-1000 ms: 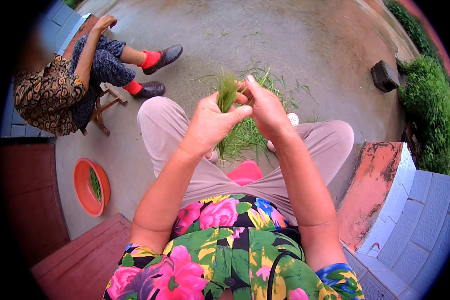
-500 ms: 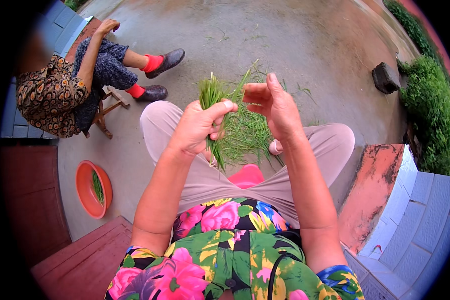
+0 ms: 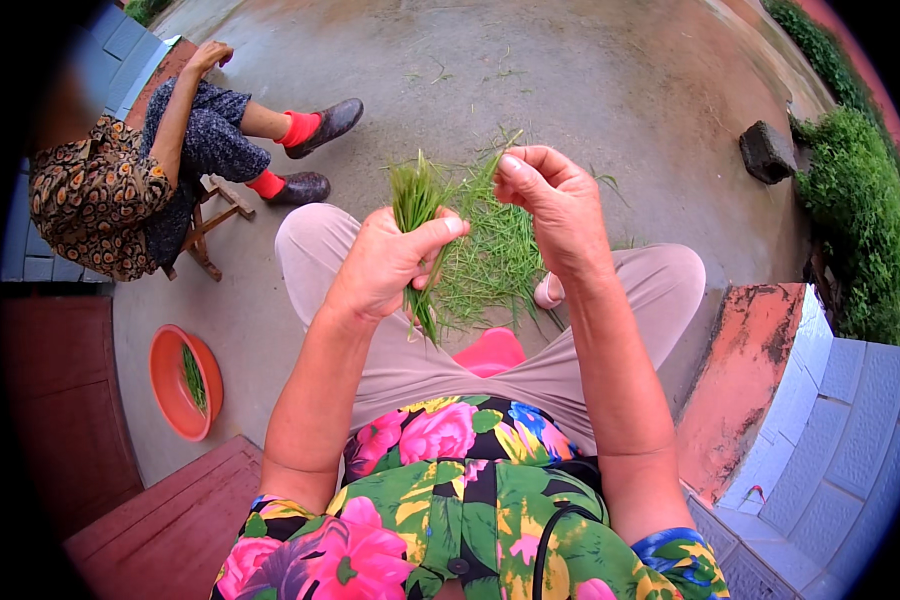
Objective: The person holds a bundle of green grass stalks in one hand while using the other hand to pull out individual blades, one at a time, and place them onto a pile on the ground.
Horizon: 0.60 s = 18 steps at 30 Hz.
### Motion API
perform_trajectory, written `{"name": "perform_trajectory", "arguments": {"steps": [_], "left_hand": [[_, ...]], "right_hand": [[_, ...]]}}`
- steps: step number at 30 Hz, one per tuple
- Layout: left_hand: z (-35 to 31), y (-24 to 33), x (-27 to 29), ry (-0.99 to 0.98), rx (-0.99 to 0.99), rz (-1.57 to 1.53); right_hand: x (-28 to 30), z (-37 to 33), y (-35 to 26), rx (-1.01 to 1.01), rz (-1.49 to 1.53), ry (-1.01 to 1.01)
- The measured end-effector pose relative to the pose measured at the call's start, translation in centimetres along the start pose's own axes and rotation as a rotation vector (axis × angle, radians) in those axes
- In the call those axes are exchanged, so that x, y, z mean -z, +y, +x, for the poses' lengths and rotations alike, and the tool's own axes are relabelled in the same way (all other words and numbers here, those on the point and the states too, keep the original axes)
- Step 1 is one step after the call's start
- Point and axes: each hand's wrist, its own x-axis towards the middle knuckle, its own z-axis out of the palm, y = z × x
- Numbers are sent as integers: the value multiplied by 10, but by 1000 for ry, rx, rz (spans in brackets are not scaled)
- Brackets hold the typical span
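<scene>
My left hand [image 3: 378, 266] is closed round a bunch of chives [image 3: 415, 200]. The pale-tipped ends stick up above my fist and the thin green blades hang out below it. To the right, my right hand [image 3: 562, 210] is raised level with the top of the bunch, its thumb and forefinger pinched on a few thin chive blades [image 3: 500, 152]. Part of those blades is hidden by the fingers. Beneath both hands, a loose heap of chives [image 3: 495, 250] is spread on the ground between my feet.
An orange tub [image 3: 183, 385] with some chives in it stands at my left. Farther left a person [image 3: 105, 195] sits on a wooden stool [image 3: 205, 240]. Something pink [image 3: 490, 352] shows between my thighs. At right are a low wall [image 3: 760, 390], a dark block [image 3: 768, 153] and bushes [image 3: 855, 220].
My right hand was open with its fingers apart; it has now closed in a pinch on a few blades. My left hand keeps its hold on the bunch.
</scene>
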Motion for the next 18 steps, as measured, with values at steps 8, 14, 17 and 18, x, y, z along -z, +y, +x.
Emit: {"name": "perform_trajectory", "arguments": {"steps": [8, 14, 17, 18], "left_hand": [[-1, 0, 0, 3, -7, -14], [1, 6, -6, 28, -28, 2], [0, 6, -5, 50, -38, 12], [0, 6, -5, 66, -46, 27]], "right_hand": [[1, -3, 2, 3, -83, -63], [-2, -6, 2, 35, -190, -118], [-2, -5, 7, 70, -210, -40], [-3, -4, 7, 69, -210, -40]]}}
